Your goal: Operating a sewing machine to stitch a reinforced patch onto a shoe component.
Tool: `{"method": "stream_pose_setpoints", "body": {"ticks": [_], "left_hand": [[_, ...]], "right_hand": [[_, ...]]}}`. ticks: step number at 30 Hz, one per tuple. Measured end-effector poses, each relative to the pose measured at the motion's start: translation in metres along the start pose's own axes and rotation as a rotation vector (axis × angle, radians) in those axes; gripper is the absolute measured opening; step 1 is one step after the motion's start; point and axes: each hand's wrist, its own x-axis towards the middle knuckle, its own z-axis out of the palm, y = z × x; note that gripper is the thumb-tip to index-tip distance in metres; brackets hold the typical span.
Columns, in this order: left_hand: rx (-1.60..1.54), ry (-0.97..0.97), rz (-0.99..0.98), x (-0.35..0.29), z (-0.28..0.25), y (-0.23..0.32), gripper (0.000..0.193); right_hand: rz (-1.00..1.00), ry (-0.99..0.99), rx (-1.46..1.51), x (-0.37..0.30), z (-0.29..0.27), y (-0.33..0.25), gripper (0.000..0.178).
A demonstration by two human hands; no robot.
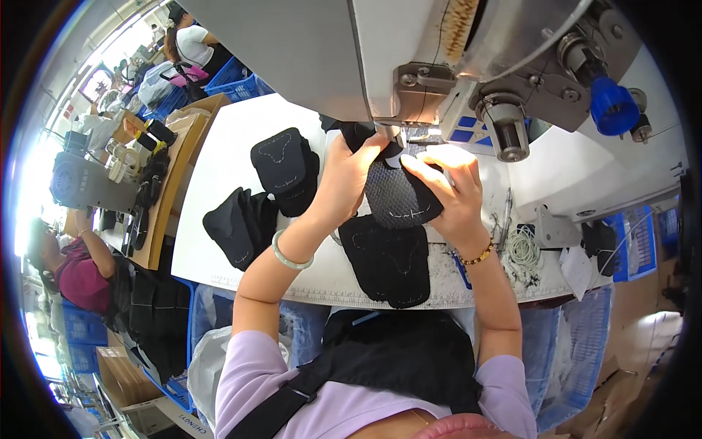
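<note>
Both my hands are at the needle area of a sewing machine (pixel 417 91), gripping one black fabric piece with a textured face (pixel 395 192) and a pale stitched mark near its lower edge. My left hand (pixel 345 175) pinches its upper left side, close under the machine head. On the right edge, my right hand (pixel 457 186) holds it with bent fingers and thumb. The piece's upper end is partly hidden by my fingers and the machine. Just below lie more black fabric pieces (pixel 387 256), overlapping, with white stitch lines.
Two stacks of black pieces, an upper (pixel 281 157) and a lower (pixel 235 227), lie left on the white table (pixel 212 179). Loose pale thread (pixel 523 252) is bunched at right. Blue crates (pixel 632 245) stand beyond. Other people (pixel 80 271) work at the left.
</note>
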Motion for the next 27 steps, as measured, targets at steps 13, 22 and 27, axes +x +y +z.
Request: {"method": "stream_pose_setpoints", "body": {"ticks": [13,22,27], "left_hand": [[0.139,-0.11,-0.023,-0.006,-0.007,0.007,0.011],[0.086,-0.115,-0.017,0.003,-0.014,-0.001,0.013],[0.117,-0.075,0.043,0.001,-0.01,-0.009,0.014]], "right_hand": [[-0.062,-0.121,-0.054,0.007,-0.012,0.007,0.04],[0.009,-0.139,-0.042,0.006,-0.011,0.002,0.045],[-0.01,-0.07,-0.027,0.002,-0.01,-0.001,0.047]]}}
